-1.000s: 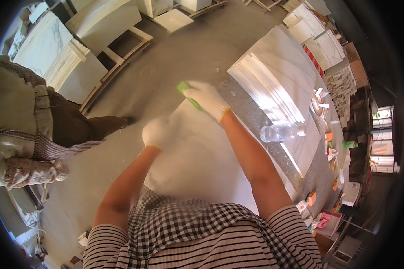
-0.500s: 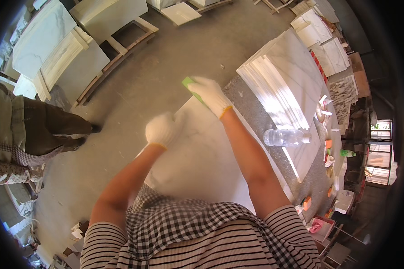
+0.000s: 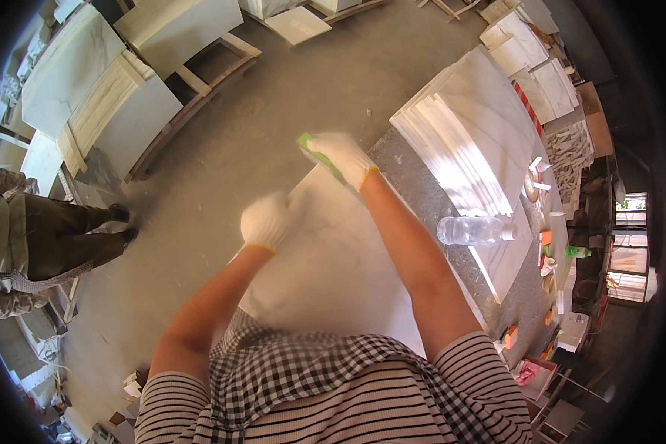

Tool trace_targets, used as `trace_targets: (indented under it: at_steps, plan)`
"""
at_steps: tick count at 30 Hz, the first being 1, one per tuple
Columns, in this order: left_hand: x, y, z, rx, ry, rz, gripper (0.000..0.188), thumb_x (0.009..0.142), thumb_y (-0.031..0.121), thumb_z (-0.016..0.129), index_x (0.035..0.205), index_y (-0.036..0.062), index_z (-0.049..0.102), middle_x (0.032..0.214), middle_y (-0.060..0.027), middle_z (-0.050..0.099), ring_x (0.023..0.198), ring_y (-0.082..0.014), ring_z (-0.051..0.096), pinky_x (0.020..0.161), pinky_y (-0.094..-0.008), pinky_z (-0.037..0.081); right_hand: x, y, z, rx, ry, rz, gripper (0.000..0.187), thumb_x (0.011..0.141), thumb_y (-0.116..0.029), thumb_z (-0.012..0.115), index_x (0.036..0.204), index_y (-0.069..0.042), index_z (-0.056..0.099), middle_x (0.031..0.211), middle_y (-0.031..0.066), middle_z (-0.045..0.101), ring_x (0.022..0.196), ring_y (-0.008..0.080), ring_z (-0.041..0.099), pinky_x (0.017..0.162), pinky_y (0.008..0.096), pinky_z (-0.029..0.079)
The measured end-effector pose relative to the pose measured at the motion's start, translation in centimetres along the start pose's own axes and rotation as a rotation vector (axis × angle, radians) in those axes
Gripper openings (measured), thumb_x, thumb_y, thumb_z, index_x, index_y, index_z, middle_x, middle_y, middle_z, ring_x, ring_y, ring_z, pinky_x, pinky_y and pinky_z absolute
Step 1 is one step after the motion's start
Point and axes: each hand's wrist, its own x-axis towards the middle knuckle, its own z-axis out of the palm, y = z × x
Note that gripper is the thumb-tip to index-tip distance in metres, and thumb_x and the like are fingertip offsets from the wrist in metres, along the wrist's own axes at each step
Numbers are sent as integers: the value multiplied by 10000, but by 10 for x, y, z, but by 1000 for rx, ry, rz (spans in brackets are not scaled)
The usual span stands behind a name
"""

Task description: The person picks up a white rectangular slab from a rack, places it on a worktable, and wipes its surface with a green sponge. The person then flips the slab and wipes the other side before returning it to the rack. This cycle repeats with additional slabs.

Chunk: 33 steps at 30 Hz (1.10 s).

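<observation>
A white marble slab with faint grey veins (image 3: 333, 259) lies before me, its near end against my checked apron (image 3: 296, 362). At its far corner my right hand (image 3: 340, 154), in a white knitted glove, is closed on a flat green pad (image 3: 305, 140) that reaches past the corner. My left hand (image 3: 265, 220), gloved the same way, is at the slab's left edge. It looks rounded, but its fingers are blurred, and I cannot tell whether they grip the edge. To the right of my right forearm lies a clear plastic bottle (image 3: 475, 231) on its side.
Stacked marble slabs (image 3: 481, 126) rise to the right on a grey surface, with orange blocks (image 3: 510, 337) nearer me. On the left a person in dark trousers (image 3: 66, 229) stands on the dusty floor (image 3: 177, 214). More slabs on wooden racks (image 3: 103, 96) line the far left.
My right hand and the green pad have shifted slightly left at the far corner. The left hand stays at the same edge. The person on the left has moved a little further left.
</observation>
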Motion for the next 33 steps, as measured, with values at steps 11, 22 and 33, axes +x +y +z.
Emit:
trace_targets:
  at_steps: [11,22,33]
  plan:
    - [-1,-1,1,-22,2,-8,511,898,482,481,727,34,657,765,-203,657,739,-407,635,666,-472,496,1,-6,9,-65,2,-133,472,868,-274,647,1248,6,635,1087,44,674,983,117,591,832,273,471]
    - [-1,-1,0,-1,-50,-36,551,906,518,459,758,33,676,813,-201,675,783,-404,650,696,-464,510,-22,-12,12,-166,124,-241,489,857,-308,609,1234,3,634,1046,103,705,919,159,638,806,301,488]
    - [1,-5,3,-3,-47,-10,585,923,537,449,808,29,717,809,-202,686,770,-379,667,691,-457,520,-31,-18,13,-203,113,-203,508,878,-291,625,1266,35,604,1176,120,679,1083,174,610,944,303,458]
